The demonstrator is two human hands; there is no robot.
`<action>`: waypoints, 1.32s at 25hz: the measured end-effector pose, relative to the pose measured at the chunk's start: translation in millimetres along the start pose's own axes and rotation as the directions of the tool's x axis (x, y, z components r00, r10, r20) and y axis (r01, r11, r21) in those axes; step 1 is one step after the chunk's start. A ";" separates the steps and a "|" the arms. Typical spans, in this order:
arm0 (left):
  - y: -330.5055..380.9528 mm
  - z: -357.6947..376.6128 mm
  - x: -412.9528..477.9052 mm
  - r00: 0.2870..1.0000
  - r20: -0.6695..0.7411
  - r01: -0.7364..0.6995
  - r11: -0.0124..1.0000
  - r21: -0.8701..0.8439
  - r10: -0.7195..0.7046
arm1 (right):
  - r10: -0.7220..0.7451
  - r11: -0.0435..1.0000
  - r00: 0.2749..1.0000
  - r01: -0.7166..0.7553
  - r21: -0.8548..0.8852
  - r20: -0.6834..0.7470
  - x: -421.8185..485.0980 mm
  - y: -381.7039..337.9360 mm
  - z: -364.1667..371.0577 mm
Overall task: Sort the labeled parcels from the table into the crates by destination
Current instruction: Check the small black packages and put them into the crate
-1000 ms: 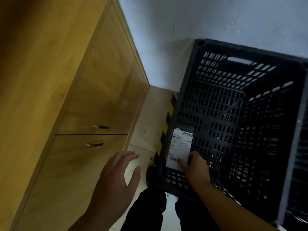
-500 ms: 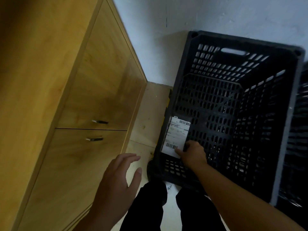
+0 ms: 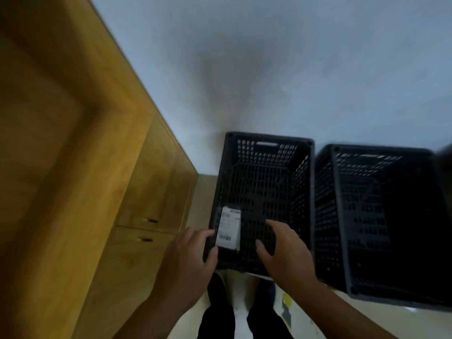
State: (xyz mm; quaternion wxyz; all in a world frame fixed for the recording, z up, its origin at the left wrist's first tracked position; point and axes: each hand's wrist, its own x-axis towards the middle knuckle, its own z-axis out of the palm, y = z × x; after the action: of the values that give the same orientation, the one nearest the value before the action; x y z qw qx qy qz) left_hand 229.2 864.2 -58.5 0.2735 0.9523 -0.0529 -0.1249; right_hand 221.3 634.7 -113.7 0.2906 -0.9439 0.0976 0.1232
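parcel [image 3: 229, 227] lies in crate 1 [image 3: 269, 138], at its 7 o'clock corner, white label up. crate 2 [image 3: 381, 152] just beside at 3 o'clock. right hand [image 3: 283, 253] over crate 1, fingers spread, holding nothing. left hand [image 3: 188, 260] at 9 o'clock of parcel by the rim, fingers loose; contact unclear. cabinet [image 3: 73, 167] at 9 o'clock.

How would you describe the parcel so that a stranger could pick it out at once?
Find the wooden cabinet on the left; the black crate right beside it holds the parcel, against its left wall at the near end. Its white barcoded label is the only pale patch among dark plastic.
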 end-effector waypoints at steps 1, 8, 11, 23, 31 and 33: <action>16.1 -7.1 0.4 0.999 0.001 -0.049 0.999 0.000 0.049 | -0.039 0.999 0.998 0.038 -0.020 -0.040 -12.1 -7.5 -24.2; 105.1 -24.3 8.4 0.916 -0.005 -0.401 0.916 0.018 0.401 | -0.149 0.981 0.928 0.095 -0.170 -0.342 -99.0 -23.6 -143.4; 141.4 -12.7 -2.9 0.850 0.035 -0.527 0.849 0.036 0.526 | -0.110 0.975 0.907 0.019 -0.223 -0.406 -146.7 -4.2 -168.3; 327.4 106.6 -95.2 0.533 0.318 -0.832 0.553 0.033 0.784 | 0.281 0.933 0.711 -0.359 0.010 -0.645 -330.9 157.4 -217.2; 459.1 204.4 -173.6 0.528 0.339 -0.843 0.529 0.099 0.779 | 0.337 0.903 0.690 -0.429 0.013 -0.640 -411.6 294.4 -267.2; 478.6 218.6 -181.4 0.552 0.339 -0.827 0.552 0.104 0.762 | 0.332 0.904 0.685 -0.427 0.012 -0.649 -417.8 318.4 -281.3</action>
State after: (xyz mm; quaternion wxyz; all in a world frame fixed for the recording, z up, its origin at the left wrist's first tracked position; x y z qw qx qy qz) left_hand -19.3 379.7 55.9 0.1676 0.8246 -0.5311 -0.0995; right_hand -207.8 262.1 65.4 0.1410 -0.9056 0.3747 -0.1396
